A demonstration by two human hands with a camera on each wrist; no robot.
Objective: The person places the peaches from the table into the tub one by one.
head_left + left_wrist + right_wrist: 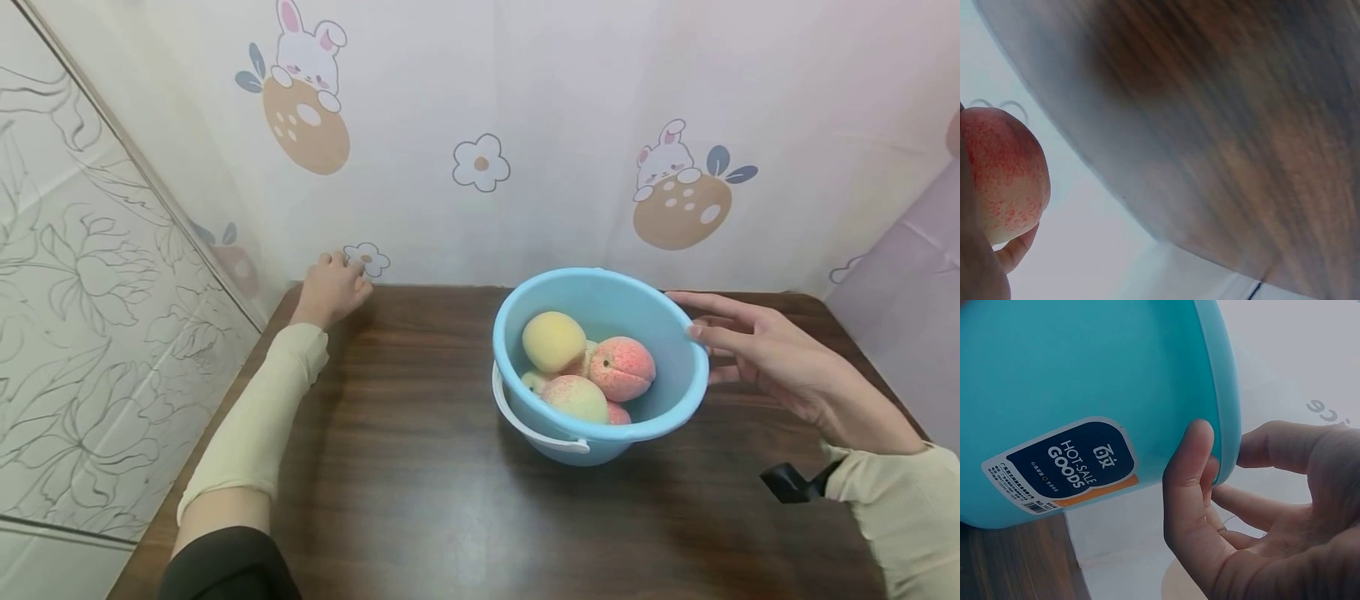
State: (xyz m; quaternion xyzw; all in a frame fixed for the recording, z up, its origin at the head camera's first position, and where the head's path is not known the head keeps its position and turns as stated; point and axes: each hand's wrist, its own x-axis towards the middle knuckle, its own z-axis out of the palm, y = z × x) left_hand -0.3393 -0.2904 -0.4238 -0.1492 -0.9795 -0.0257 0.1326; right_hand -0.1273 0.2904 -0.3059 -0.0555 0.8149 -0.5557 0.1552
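Note:
A light blue bucket (637, 307) stands on the table, right of the middle in the head view. Several peaches lie inside, among them a yellow one (553, 342), a red-pink one (622, 369) and a pale one with pink flecks (576, 398). My right hand (780, 354) pinches the bucket's right rim, thumb and fingers on either side of it. At the table's far left corner, my left hand (332, 290) holds another peach (1010, 175), red-speckled; the head view hides this fruit behind the hand.
The brown wooden table (420, 500) backs onto a pale wall covering (420, 217) with rabbit prints. A white panel with flower line drawings (82, 333) runs along the left. The bucket's white handle (555, 442) hangs down at its front left.

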